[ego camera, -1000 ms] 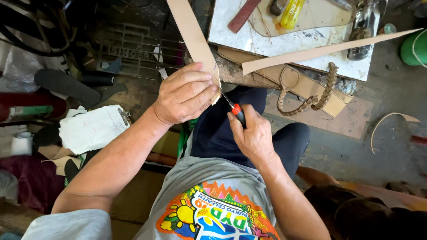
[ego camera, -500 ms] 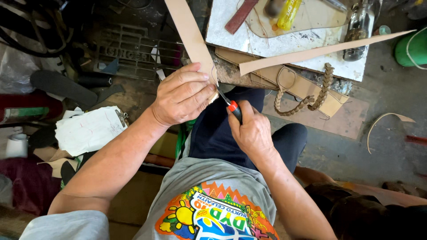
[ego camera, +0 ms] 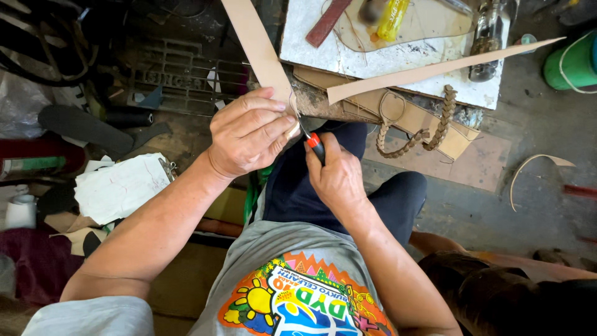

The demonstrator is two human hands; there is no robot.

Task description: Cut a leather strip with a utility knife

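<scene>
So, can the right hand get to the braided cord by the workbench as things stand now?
Probably yes, but not freely. The braided cord hangs just beyond the right hand with nothing between them. However, that hand grips a red-handled tool set against the leather strip that the left hand holds.

There is 1 view, from a camera on the person's head, facing steeply down over the chest and lap. It sits close above the left hand (ego camera: 249,132) and right hand (ego camera: 336,177), which fill the middle. The bench (ego camera: 323,53) edge lies along the top, the floor (ego camera: 497,205) at right.
</scene>
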